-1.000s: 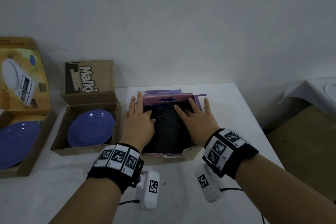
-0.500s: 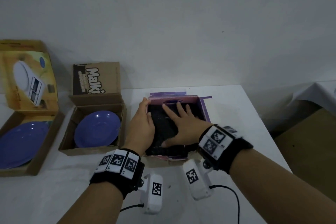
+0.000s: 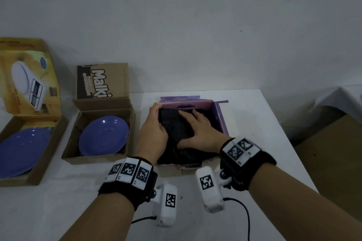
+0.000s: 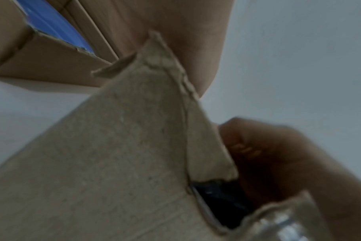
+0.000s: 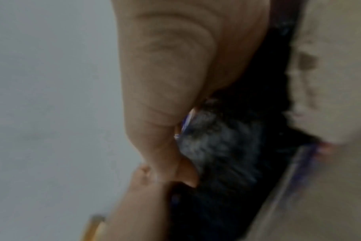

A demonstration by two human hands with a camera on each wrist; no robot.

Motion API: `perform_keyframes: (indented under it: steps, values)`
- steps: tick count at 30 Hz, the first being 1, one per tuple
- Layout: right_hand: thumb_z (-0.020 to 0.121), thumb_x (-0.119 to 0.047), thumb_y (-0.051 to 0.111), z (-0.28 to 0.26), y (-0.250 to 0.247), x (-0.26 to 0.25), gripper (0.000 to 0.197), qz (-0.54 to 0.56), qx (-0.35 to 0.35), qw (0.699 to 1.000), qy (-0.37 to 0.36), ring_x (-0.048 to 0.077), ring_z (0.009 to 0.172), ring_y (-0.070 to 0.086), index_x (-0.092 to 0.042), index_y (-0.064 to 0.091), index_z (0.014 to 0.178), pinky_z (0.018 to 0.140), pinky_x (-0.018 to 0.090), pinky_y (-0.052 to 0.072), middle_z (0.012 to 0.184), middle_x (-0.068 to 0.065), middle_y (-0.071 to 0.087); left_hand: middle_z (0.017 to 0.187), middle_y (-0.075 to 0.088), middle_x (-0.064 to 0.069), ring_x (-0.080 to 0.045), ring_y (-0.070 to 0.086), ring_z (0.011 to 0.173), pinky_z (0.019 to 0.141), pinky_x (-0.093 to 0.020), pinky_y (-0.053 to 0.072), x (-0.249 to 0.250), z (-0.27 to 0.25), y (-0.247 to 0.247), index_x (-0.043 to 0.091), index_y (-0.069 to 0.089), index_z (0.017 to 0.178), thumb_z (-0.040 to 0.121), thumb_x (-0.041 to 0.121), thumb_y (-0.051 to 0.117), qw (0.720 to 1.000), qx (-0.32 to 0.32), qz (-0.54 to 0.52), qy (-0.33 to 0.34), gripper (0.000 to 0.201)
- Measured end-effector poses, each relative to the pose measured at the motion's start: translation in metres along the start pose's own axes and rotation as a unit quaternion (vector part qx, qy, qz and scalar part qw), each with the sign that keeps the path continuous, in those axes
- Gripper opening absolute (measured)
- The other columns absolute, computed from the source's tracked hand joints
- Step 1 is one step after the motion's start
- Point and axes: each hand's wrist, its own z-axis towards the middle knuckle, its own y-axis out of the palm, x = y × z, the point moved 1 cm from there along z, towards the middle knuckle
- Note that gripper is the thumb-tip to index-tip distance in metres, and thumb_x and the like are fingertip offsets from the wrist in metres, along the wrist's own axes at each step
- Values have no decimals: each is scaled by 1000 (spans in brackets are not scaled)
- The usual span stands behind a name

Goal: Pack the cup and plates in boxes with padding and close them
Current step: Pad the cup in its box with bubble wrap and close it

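A purple box (image 3: pixel 221 119) stands in the middle of the white table, filled with black padding (image 3: pixel 184 154). My left hand (image 3: pixel 156 123) holds the box's left wall, fingers outside and thumb inside on the padding. My right hand (image 3: pixel 193 127) lies flat on the padding with fingers spread, pressing it down. The left wrist view shows the box's cardboard wall (image 4: pixel 134 146) and a strip of the black padding (image 4: pixel 216 203). No cup is visible. A small blue plate (image 3: pixel 103 135) sits in an open brown box (image 3: pixel 94 159). A large blue plate (image 3: pixel 21 148) lies in another open box (image 3: pixel 37 176).
Both plate boxes stand left of the purple box with their lids raised against the wall. The table's right edge (image 3: pixel 278 123) runs close to the purple box, with a brown surface (image 3: pixel 333 152) beyond it. A cable (image 3: pixel 245 219) trails under my right wrist.
My left hand has left the top of the padding and taken hold of the box's left wall. My right hand slid left to the middle of the padding.
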Motion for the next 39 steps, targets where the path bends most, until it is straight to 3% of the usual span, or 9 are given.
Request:
perform_keyframes:
  steps: [6, 8, 11, 15, 19, 23, 30, 35, 39]
  values:
    - [80, -34, 67, -9, -2, 5, 81, 20, 66, 995, -71, 23, 145, 10, -35, 22, 147, 117, 44, 18, 157, 4, 13, 116, 56, -2, -22, 57, 100, 79, -22, 37, -3, 1, -2, 28, 25, 144, 91, 2, 43, 1000, 2, 13, -5, 62]
    - [83, -25, 64, -18, -18, 3, 57, 47, 208, 967, -136, 20, 129, 41, -26, 44, 137, 109, 37, 36, 140, 6, 44, 133, 52, -5, -26, 54, 116, 91, -29, 39, -6, 4, -6, 24, 18, 148, 93, 17, 50, 1000, -2, 20, -24, 64]
    - [89, -22, 55, -31, -38, 16, 32, 28, 400, 914, -68, 20, 115, 49, -21, 56, 121, 91, 24, 38, 123, 3, 52, 144, 43, -7, -27, 44, 129, 105, -39, 35, -8, 10, -16, 18, 23, 146, 93, 47, 48, 996, 5, 7, -89, 66]
    - [95, -37, 46, -37, -43, 48, 50, 115, 288, 940, 146, 32, 121, 47, -14, 36, 139, 96, 35, 37, 134, 15, 48, 114, 57, 1, -19, 54, 99, 84, -29, 40, 8, 18, -39, 18, 49, 129, 95, 44, 45, 993, 52, 6, -109, 43]
    - [97, -28, 40, -41, -48, 48, 32, 179, 325, 924, 96, 24, 101, 59, -15, 60, 118, 83, 30, 43, 110, 6, 65, 102, 63, -4, -19, 59, 62, 58, -30, 51, 15, 29, -35, 20, 57, 101, 98, 24, 45, 989, -11, -112, -95, 13]
    - [93, -25, 40, -41, -45, 41, 30, 227, 317, 918, 66, 22, 70, 65, -18, 69, 97, 73, 41, 56, 84, 0, 70, 112, 55, 2, -18, 57, 91, 74, -30, 45, 9, 27, -21, 27, 55, 116, 88, 14, 58, 998, -30, 55, -15, 30]
    - [90, -34, 59, -41, -23, 48, 33, 181, 259, 945, 81, 20, 88, 60, -25, 53, 121, 77, 36, 53, 93, -1, 59, 146, 37, -4, -24, 42, 130, 107, -42, 38, -12, 29, -7, 19, 31, 145, 88, 15, 57, 990, -51, -44, -120, 62]
    - [91, -31, 57, -38, -18, 49, 29, 165, 282, 943, 68, 19, 84, 59, -20, 55, 117, 72, 33, 52, 92, 4, 61, 114, 63, -6, -12, 60, 89, 71, -29, 50, -9, 35, -4, 19, 51, 126, 86, -10, 45, 966, -72, -218, -121, 50]
    - [89, -30, 60, -36, -19, 50, 25, 171, 289, 940, 64, 16, 82, 57, -22, 56, 112, 71, 30, 50, 91, 2, 60, 112, 61, 3, -10, 59, 98, 68, -22, 51, -7, 33, -2, 20, 47, 130, 82, -19, 43, 952, -66, -277, -114, 61]
